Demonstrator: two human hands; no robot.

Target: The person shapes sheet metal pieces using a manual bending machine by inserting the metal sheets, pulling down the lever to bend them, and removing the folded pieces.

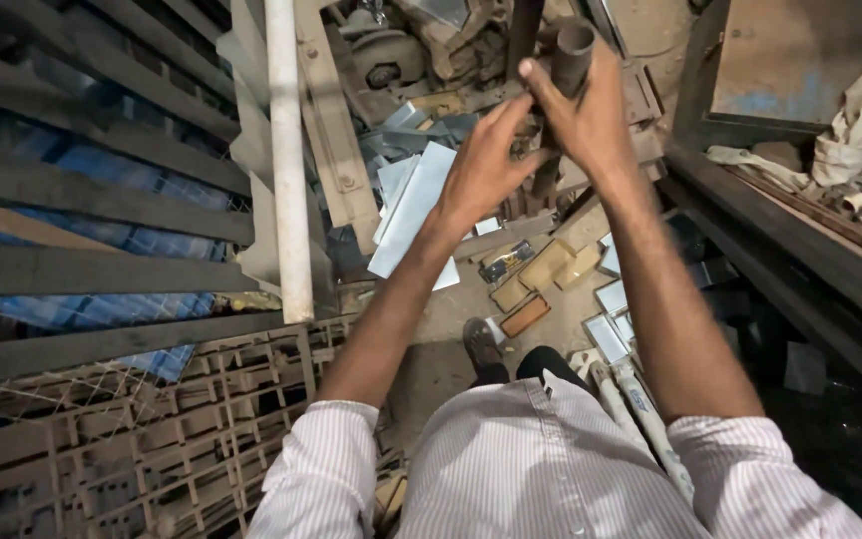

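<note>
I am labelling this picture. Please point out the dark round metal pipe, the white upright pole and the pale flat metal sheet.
dark round metal pipe (573,45), head view, its open top rim.
white upright pole (287,160), head view, mid-shaft.
pale flat metal sheet (413,205), head view, its centre.

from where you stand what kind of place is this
Most likely a metal fabrication or welding workshop. The right hand grips a dark metal pipe, with the left hand beside it. Cut sheet-metal pieces litter the floor, and a welded metal grille lies at lower left.
</note>
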